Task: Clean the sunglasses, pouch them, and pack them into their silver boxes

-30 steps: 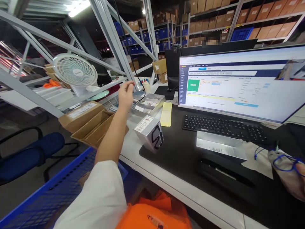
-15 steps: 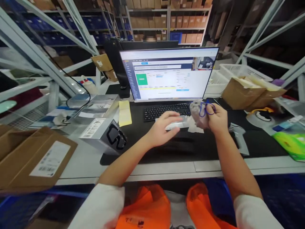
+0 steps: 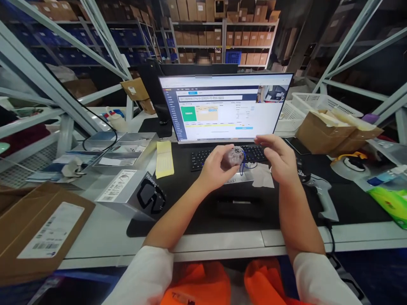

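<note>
My left hand (image 3: 216, 169) is closed round a small grey cloth pouch (image 3: 233, 156) with a blue drawstring, held above the black keyboard (image 3: 203, 156). My right hand (image 3: 280, 159) hovers just right of the pouch with fingers spread and nothing in it. Under both hands a flat silver box (image 3: 237, 180) and a pale cloth (image 3: 262, 176) lie on the black desk mat (image 3: 203, 212). A monitor (image 3: 222, 108) with a web form stands behind the keyboard.
A silver product box (image 3: 127, 190) with a goggles picture lies at the mat's left edge, a yellow notepad (image 3: 164, 159) beside it. A brown carton (image 3: 38, 228) sits front left. A barcode scanner (image 3: 321, 192) lies right of my right hand. An open carton (image 3: 330, 129) stands back right.
The pouch passed from my right hand to my left. My left hand came back from the far left trays to the keyboard. My right hand let go and spread its fingers.
</note>
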{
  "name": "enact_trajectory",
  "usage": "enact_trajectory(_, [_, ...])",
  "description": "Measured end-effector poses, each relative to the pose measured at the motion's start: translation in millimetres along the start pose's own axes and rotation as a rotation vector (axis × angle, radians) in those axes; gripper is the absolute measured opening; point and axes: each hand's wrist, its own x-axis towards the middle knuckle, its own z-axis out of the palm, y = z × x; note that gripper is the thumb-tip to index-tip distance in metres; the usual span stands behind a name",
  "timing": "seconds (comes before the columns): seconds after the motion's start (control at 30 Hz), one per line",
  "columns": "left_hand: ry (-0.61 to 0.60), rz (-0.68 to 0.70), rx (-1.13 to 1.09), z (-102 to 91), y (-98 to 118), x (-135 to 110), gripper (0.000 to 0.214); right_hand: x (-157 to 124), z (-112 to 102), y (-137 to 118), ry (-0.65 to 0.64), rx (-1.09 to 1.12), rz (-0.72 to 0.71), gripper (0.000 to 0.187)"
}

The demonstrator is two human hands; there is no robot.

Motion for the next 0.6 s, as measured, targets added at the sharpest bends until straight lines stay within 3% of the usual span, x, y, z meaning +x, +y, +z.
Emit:
enact_trajectory(0.1, [-0.062, 0.114, -0.007, -0.9, -1, 2, 0.053, -6, -1, -16, -0.160, -0.161, -0.120, 0.029])
enact_trajectory(0.23, [-0.084, 0.153, -0.092, -1.5, -1, 1, 0.051, -9, 8, -20, -0.291, -0.271, -0.143, 0.025])
enact_trajectory(0.43, [-0.452, -0.088, -0.117, -14.6, 15, 3, 0.038, -9, 9, -17, -0.373, -0.344, -0.148, 0.020])
enact_trajectory(0.53, [-0.453, -0.083, -0.126, -21.3, 21, 7, 0.017, -9, 8, -20, -0.381, -0.328, -0.166, 0.014])
enact_trajectory(0.6, [-0.420, -0.022, -0.133, -26.9, 20, 11, 0.020, -9, 8, -20, -0.373, -0.335, -0.174, 0.013])
